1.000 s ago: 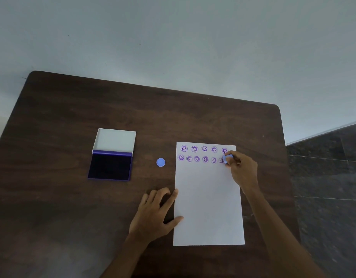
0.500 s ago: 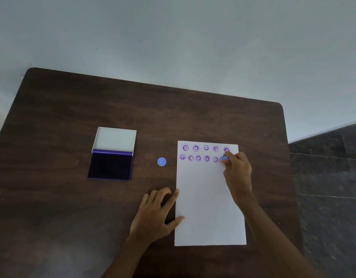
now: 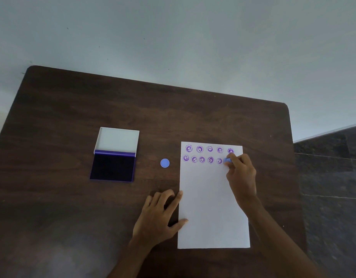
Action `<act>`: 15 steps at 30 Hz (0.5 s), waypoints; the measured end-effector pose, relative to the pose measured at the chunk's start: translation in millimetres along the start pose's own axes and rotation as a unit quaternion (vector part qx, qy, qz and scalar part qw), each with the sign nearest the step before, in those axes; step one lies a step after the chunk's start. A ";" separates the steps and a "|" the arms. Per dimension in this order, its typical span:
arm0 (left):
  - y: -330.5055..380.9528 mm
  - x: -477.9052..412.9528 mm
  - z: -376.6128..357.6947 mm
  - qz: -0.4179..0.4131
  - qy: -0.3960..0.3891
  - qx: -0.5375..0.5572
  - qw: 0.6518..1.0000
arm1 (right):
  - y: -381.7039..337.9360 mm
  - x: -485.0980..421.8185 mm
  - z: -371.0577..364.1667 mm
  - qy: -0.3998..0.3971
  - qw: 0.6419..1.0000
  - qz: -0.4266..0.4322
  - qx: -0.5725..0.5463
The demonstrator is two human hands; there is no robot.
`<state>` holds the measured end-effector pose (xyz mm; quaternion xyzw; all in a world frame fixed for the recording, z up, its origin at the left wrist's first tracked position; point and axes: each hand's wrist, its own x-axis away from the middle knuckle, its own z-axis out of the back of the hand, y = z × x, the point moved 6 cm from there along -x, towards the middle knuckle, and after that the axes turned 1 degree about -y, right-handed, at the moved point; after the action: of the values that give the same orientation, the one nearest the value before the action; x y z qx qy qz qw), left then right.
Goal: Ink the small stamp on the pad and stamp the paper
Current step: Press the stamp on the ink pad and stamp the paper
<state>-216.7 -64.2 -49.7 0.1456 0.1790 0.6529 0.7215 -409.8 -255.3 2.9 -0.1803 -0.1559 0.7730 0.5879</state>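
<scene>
A white sheet of paper (image 3: 211, 201) lies on the dark wooden table (image 3: 72, 117), with two rows of purple smiley stamp marks (image 3: 199, 149) near its top edge. My right hand (image 3: 241, 175) pinches the small blue stamp (image 3: 227, 160) at the right end of the second row, its tip at the paper. The open ink pad (image 3: 113, 167), dark purple with a white lid tilted back, sits to the left. My left hand (image 3: 159, 217) rests flat beside the paper's left edge, with fingertip and thumb touching it.
A small round blue cap (image 3: 164, 163) lies on the table between the ink pad and the paper. A pale wall stands behind the table. Dark tiled floor (image 3: 329, 177) shows past the table's right edge.
My right hand has shifted slightly left with the stamp, from the paper's upper right corner area to the end of the second row. My left hand has stayed in place.
</scene>
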 end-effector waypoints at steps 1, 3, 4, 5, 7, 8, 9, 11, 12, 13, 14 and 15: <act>-0.1 -0.2 0.2 -0.001 0.001 0.000 1.000 | 0.0 -0.1 -0.9 0.004 1.000 0.001 0.001; -0.1 0.2 0.5 -0.001 0.002 0.001 1.000 | -0.2 -0.1 -1.7 0.009 1.000 0.002 0.007; -0.1 0.5 0.6 0.000 0.002 0.000 1.000 | -0.2 -0.4 -2.4 0.010 1.000 0.003 0.011; -0.1 1.2 0.6 0.001 0.001 -0.003 1.000 | -0.2 0.1 -2.8 0.011 1.000 0.002 0.015; 0.2 1.5 -0.4 0.002 -0.001 -0.003 1.000 | -0.2 0.9 -4.3 0.015 1.000 0.000 0.023; 0.3 1.8 -1.1 0.004 -0.002 0.000 1.000 | -0.1 1.9 -5.7 0.017 0.999 0.000 0.027; -0.1 1.6 -1.3 0.006 -0.003 0.002 1.000 | -0.2 2.8 -7.2 0.019 0.999 -0.001 0.028; 0.4 1.9 -1.5 0.009 -0.004 0.005 1.000 | 0.3 5.2 -9.2 0.028 0.999 -0.002 0.029; 0.7 1.5 -1.8 0.009 -0.004 0.006 1.000 | 1.2 4.9 -9.8 0.033 0.999 0.002 0.032; 1.0 1.5 -2.4 0.009 -0.002 0.007 1.000 | 1.9 4.9 -10.1 0.039 0.999 0.011 0.036; 1.0 1.4 -2.8 0.009 0.000 0.009 1.000 | 2.4 4.5 -10.3 0.044 0.998 0.024 0.040; 1.3 1.7 -2.9 0.008 0.002 0.011 1.000 | 2.4 4.1 -9.4 0.048 0.997 0.038 0.043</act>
<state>-219.0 -62.5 -51.7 0.1533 0.1865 0.6570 0.7142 -408.5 -251.7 -6.9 -0.1979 -0.0870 0.7912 0.5721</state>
